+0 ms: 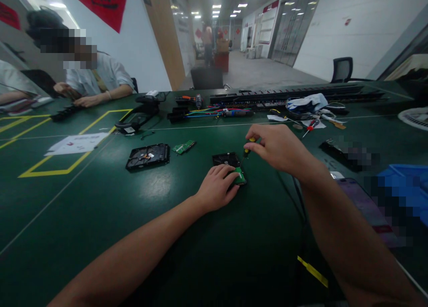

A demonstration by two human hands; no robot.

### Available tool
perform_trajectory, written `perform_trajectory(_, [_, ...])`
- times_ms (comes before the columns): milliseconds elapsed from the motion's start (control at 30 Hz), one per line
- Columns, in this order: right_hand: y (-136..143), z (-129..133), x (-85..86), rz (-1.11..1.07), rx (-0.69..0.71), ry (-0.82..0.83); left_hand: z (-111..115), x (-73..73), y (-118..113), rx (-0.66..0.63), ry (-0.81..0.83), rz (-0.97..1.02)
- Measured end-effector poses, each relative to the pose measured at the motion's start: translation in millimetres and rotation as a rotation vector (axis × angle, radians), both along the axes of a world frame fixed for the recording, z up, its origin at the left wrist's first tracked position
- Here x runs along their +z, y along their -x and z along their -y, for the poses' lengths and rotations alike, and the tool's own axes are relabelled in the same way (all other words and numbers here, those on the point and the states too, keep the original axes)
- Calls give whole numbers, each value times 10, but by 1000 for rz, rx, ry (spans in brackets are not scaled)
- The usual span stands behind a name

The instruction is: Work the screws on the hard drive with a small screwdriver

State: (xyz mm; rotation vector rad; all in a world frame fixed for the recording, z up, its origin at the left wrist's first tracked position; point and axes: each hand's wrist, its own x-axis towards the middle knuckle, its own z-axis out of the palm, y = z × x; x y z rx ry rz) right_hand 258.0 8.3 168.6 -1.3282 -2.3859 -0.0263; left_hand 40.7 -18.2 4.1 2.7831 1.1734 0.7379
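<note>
A black hard drive (224, 159) with a green circuit board (240, 177) on its near part lies flat on the table. Over it lies my left hand (218, 187), fingers across the drive and thumb at its near right edge, holding it down. My right hand (279, 147) pinches the yellow-and-black handle of a short screwdriver (247, 149), upright just above the drive's right edge. Whether the tip touches a screw is too small to tell. To the left are a second hard drive (148, 156) and a loose green circuit board (184, 147).
Along the back lie coloured wires (207, 113), a power drill (198, 101) and white gloves (307, 103). To the right are a red screwdriver (311, 126), a phone (364, 204) and a blue bin (406, 182). Another person (100, 75) works at the far left, near a paper sheet (78, 143).
</note>
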Motion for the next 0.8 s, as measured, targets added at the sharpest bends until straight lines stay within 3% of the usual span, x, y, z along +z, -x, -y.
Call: perform_trajectory(800, [20, 32, 45, -45, -24, 37, -3, 6, 5, -5, 3, -4])
